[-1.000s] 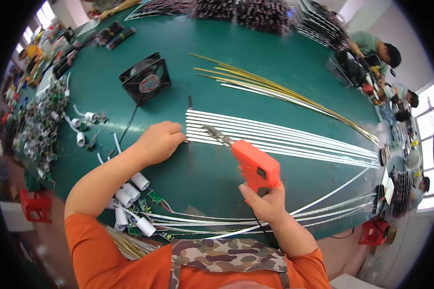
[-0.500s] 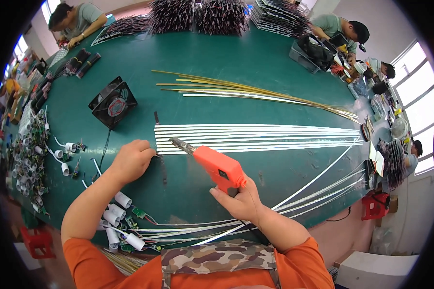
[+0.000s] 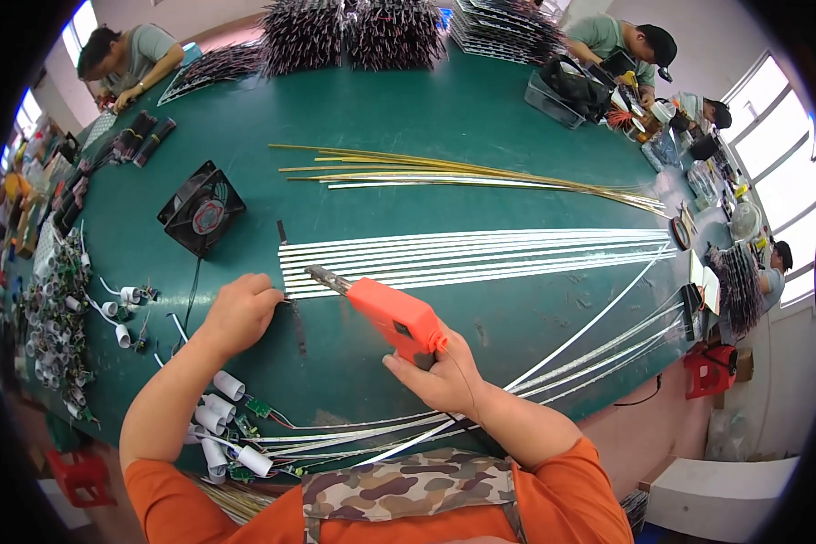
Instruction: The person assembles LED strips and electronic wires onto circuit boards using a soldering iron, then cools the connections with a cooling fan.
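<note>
My right hand point(image 3: 442, 374) grips an orange soldering gun point(image 3: 394, 313) by its handle, its metal tip pointing up and left. That tip hovers over or touches the left part of a row of several thin white strips point(image 3: 480, 251) laid side by side; which of the two, I cannot tell. At the row's lower left corner, my left hand point(image 3: 243, 313) is closed with thumb and forefinger together. What it pinches, if anything, is too small to make out. A dark strip point(image 3: 300, 331) lies on the table just right of that hand.
A black fan point(image 3: 201, 210) stands left of the row. Beyond lie yellowish and white strips point(image 3: 444, 167). White cylindrical parts with green boards point(image 3: 229, 385) sit by my left forearm, with more in a heap at left point(image 3: 59, 317). Loose strips point(image 3: 598, 363) pass under my right forearm. Co-workers sit around the green table point(image 3: 354, 100).
The whole view has shifted slightly. Both hands and the soldering gun keep nearly the same place relative to the white strips.
</note>
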Available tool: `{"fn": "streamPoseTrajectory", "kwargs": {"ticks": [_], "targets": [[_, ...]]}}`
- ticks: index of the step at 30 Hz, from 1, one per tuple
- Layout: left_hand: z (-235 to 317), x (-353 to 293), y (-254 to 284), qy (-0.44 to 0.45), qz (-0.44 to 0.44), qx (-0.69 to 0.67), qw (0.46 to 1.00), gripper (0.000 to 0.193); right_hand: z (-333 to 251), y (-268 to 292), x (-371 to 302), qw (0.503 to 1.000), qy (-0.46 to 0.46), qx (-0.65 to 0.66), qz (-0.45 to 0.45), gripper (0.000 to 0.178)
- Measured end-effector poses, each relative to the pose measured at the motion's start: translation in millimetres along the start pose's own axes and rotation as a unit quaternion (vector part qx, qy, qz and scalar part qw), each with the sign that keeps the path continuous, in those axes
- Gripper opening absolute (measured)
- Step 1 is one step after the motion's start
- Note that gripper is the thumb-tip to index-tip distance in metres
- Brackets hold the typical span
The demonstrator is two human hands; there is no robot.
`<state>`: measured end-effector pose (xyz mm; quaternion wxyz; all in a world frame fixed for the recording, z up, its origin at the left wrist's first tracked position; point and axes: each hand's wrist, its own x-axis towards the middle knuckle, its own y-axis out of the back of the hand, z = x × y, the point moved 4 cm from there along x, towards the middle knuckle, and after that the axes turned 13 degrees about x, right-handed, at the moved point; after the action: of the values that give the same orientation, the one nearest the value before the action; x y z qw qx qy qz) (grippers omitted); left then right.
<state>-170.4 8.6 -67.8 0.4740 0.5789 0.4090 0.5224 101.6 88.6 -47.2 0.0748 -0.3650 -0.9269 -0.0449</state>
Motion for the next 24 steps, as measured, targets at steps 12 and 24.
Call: {"fn": "streamPoseTrajectory", "kwargs": {"ticks": [12, 24], "targets": [[0.1, -0.5, 1.2, -0.005, 0.006, 0.003, 1.0, 0.012, 2.5, -0.3, -0.5, 1.0, -0.028, -0.004, -0.006, 0.053], [-0.6, -1.1, 0.1, -0.004, -0.008, 0.008, 1.0, 0.013, 2.1, -0.9, 0.0, 1.0, -0.028, -0.009, -0.012, 0.052]]}}
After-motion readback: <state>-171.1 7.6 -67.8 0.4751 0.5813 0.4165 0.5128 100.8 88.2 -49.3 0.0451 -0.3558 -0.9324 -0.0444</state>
